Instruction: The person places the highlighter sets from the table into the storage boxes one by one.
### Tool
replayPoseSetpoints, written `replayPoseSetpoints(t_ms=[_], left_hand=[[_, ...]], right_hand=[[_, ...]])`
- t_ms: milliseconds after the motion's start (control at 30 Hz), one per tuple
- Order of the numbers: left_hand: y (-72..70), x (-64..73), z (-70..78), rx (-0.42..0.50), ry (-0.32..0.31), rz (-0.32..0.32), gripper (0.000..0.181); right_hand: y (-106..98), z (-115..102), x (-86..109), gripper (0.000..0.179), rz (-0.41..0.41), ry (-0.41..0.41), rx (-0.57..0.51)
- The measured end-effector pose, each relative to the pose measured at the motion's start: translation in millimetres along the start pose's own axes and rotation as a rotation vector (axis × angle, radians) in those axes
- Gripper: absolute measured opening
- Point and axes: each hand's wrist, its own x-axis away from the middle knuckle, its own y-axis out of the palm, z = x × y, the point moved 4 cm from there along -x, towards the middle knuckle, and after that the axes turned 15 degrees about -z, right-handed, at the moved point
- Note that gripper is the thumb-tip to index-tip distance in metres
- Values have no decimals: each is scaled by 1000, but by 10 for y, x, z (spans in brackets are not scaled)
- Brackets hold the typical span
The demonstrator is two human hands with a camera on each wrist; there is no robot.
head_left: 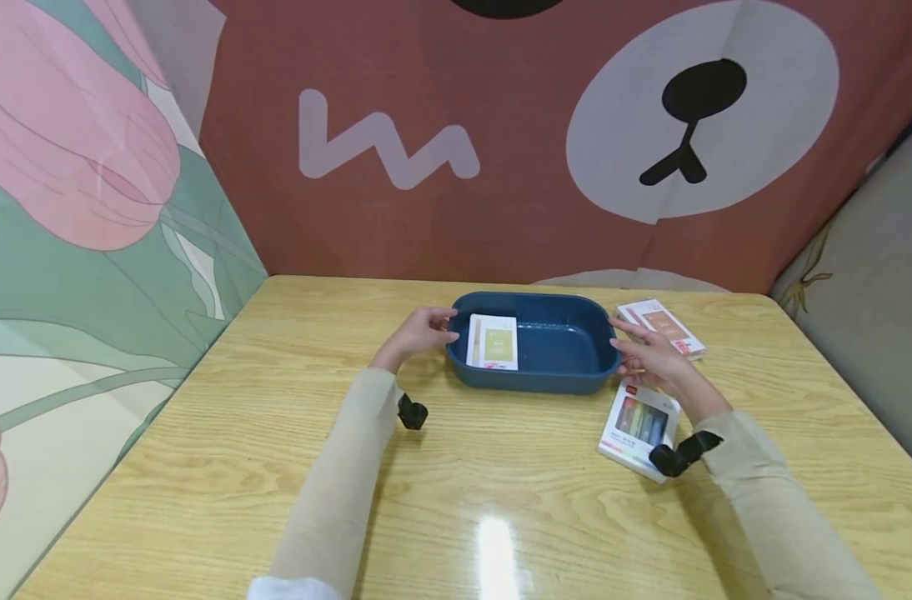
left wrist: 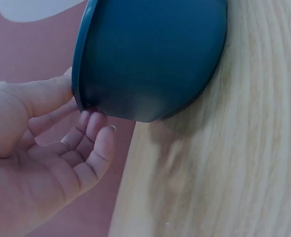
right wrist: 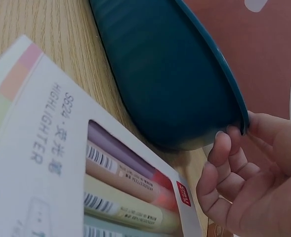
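A dark blue oblong plastic basin [head_left: 531, 382] sits on the wooden table, a hand at each end. My left hand [head_left: 423, 331] pinches its left rim, the thumb over the edge and the fingertips under the lip, as the left wrist view shows. At the opposite end my right hand [head_left: 648, 354] holds the rim in the same way. Inside the basin, at its left end, lies a white box [head_left: 498, 343] with a yellow-green panel. Below my right hand is a white highlighter box [right wrist: 61, 128], its window showing several pastel highlighters.
Behind my right hand, a white box [head_left: 660, 325] with an orange-brown panel lies right of the basin. The light wooden table [head_left: 276, 467] ends at a reddish-brown wall covering [head_left: 396, 233]. Dark wrist cameras [head_left: 413, 412] are strapped over both sleeves.
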Motion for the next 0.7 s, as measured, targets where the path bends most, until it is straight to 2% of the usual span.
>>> replayPoseSetpoints(t_ms=[167, 267, 433, 567, 700], left_hand=[[-5, -17, -70, 127, -1, -5, 47], [6, -26, -88, 179, -2, -11, 48], [22, -4, -75, 238, 7, -25, 48], [22, 2, -84, 264, 24, -27, 48], [22, -24, -120, 280, 22, -20, 48]], right_hand=[[-29, 31, -24, 65, -7, -17, 22], [-37, 30, -20, 64, 17, -11, 35], [-34, -45, -1, 60, 82, -21, 192], [-45, -106, 10, 55, 99, -71, 285], [-90, -123, 47, 32, 102, -145, 251]])
